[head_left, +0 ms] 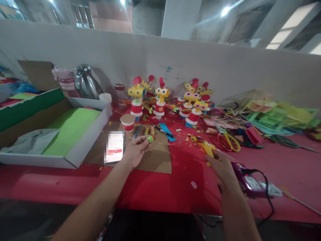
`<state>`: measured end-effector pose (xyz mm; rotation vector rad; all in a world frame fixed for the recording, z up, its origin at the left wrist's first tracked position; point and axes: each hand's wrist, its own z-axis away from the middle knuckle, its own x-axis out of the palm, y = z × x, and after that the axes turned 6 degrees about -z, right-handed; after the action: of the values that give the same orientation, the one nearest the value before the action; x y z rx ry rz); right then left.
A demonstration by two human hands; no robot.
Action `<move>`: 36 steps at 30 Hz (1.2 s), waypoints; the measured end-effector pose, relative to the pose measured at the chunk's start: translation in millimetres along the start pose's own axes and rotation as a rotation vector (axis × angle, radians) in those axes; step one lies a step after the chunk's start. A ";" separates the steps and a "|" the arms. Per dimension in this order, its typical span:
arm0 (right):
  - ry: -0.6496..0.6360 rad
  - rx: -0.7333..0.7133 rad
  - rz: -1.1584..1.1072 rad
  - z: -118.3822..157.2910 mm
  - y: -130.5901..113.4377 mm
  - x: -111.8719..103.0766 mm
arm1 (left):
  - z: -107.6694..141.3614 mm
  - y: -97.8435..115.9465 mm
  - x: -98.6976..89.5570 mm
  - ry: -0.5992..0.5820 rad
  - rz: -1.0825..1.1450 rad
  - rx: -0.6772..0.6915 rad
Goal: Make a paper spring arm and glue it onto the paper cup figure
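My left hand [136, 150] pinches a small green folded paper piece [150, 139] above a brown cardboard sheet [159, 157]. On the right, my right hand [220, 164] has its fingers closed around a yellow tool [208, 149], which looks like a glue gun, among paper scraps. Left of my left hand lies a lit phone [114, 147]. Behind it stands a red and white paper cup [127, 122]. Pens [163, 131] and a blue paper strip [167, 131] lie past the cardboard. Several paper-cup figures [160, 100] with yellow heads stand farther back.
An open box [71, 160] with green paper sits at left, near a metal jug [87, 82] and a jar [120, 92]. Yellow-handled scissors [232, 140], a purple device [250, 182] with cables, and coloured paper shapes [278, 115] occupy the right. A wall rises behind.
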<state>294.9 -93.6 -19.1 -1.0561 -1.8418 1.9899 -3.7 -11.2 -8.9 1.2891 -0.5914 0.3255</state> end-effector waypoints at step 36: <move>-0.598 -0.250 -0.286 113.2 -65.2 55.1 | 4.1 5.1 -2.9 -0.063 0.072 -0.090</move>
<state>164.3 -135.3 17.3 -0.2079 -2.4170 2.0726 -9.8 -13.5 -5.9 1.1966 -0.6998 0.3148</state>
